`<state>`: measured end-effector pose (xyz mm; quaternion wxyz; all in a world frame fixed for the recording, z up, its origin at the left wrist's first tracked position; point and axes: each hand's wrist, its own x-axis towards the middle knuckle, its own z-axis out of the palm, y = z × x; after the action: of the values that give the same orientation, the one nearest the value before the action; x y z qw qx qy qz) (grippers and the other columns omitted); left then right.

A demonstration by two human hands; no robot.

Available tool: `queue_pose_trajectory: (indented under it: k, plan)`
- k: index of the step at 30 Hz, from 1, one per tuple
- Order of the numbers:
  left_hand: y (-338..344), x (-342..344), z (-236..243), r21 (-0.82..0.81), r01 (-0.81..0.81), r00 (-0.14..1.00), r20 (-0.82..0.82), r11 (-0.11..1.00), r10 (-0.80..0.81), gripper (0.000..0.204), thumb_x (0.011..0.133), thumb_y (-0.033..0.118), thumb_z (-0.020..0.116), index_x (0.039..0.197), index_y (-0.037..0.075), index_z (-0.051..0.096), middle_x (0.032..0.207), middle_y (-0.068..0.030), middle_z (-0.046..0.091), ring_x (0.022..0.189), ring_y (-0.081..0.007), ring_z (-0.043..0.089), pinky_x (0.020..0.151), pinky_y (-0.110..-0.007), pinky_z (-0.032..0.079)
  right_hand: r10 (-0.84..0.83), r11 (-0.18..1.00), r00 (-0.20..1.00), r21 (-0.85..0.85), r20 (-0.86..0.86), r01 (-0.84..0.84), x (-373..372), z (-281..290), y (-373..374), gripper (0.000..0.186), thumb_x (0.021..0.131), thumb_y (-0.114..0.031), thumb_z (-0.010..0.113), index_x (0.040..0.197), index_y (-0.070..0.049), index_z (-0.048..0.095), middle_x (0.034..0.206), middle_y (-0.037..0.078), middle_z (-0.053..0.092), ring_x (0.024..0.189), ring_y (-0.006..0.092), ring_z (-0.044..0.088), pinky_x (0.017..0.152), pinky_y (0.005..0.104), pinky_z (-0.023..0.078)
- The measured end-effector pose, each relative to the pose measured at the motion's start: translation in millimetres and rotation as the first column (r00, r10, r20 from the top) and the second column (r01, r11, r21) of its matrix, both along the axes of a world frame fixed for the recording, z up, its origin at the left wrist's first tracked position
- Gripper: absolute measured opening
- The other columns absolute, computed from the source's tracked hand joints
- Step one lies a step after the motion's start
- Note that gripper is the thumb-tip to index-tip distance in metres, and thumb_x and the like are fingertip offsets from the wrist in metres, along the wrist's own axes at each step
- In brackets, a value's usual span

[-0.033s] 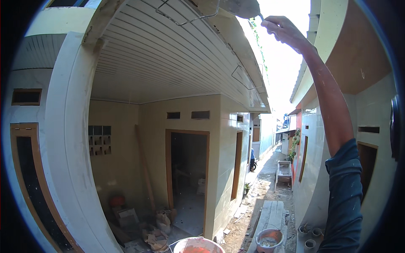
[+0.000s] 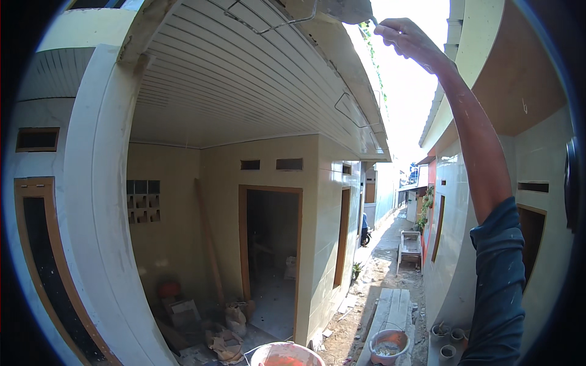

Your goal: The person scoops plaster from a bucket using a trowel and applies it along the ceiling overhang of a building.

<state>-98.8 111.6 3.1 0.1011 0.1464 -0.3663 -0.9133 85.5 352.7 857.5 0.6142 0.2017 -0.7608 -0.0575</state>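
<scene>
My right hand (image 2: 406, 43) is raised high at upper right, closed round the handle of a trowel, with my bare forearm and dark blue sleeve below it. The trowel's grey blade (image 2: 348, 11) is up at the edge of the eave (image 2: 326, 39); whether it touches is unclear. Left of it a bent metal wire bracket (image 2: 262, 27) hangs from the eave, and a second wire loop (image 2: 354, 116) hangs farther along. My left hand is not in view.
A white pillar (image 2: 91, 201) stands at left. Below are a bucket (image 2: 287, 357), a basin (image 2: 389, 348) beside wooden planks (image 2: 387, 305), a doorway (image 2: 271, 256) and sacks (image 2: 235, 320). A narrow alley with a cart (image 2: 409, 244) runs ahead; plant pots (image 2: 439, 332) sit at right.
My right hand and the trowel have shifted slightly to the left and up.
</scene>
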Motion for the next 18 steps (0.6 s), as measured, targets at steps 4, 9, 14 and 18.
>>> queue_pose_trajectory:
  k: [4,9,14,18]
  plan:
    - [-2,-7,-18,-0.009,-0.008,1.000,-0.017,1.000,0.007,0.035,0.100,0.025,0.051,0.120,-0.003,0.056,0.117,-0.0154,0.063,0.106,-0.0251,0.062,0.092,-0.039,0.049,-0.088,0.996,0.995,-0.027,0.043,0.089,-20,30,8,0.036,0.097,-0.040,0.050,0.084,-0.008,0.062,0.070,-0.001,0.050,0.056,0.0068,0.045,0.046,0.0239,0.037]
    - [-6,-4,-9,-0.042,0.027,1.000,0.003,0.999,-0.027,0.036,0.100,0.027,0.050,0.119,-0.003,0.057,0.117,-0.0153,0.063,0.107,-0.0248,0.062,0.092,-0.039,0.050,-0.181,0.982,0.984,0.062,0.008,0.180,-30,33,48,0.035,0.095,-0.035,0.051,0.072,-0.009,0.056,0.066,-0.002,0.048,0.053,0.0070,0.044,0.046,0.0263,0.039]
    - [-9,-4,-12,-0.050,0.020,0.998,0.064,0.999,-0.016,0.037,0.100,0.027,0.050,0.120,-0.003,0.057,0.117,-0.0157,0.063,0.108,-0.0253,0.062,0.092,-0.039,0.050,-0.258,0.960,0.966,0.111,-0.010,0.257,-42,32,92,0.020,0.093,-0.027,0.054,0.083,-0.010,0.057,0.071,-0.002,0.052,0.063,0.0101,0.048,0.057,0.0290,0.042]
    - [-11,-10,-33,-0.058,0.042,0.999,0.010,0.997,-0.041,0.038,0.099,0.027,0.051,0.123,-0.003,0.055,0.119,-0.0164,0.062,0.108,-0.0263,0.062,0.092,-0.039,0.050,-0.482,0.792,0.828,0.260,-0.287,0.552,-51,30,161,0.011,0.091,-0.017,0.057,0.100,-0.012,0.061,0.080,-0.001,0.058,0.075,0.0144,0.054,0.070,0.0316,0.046]
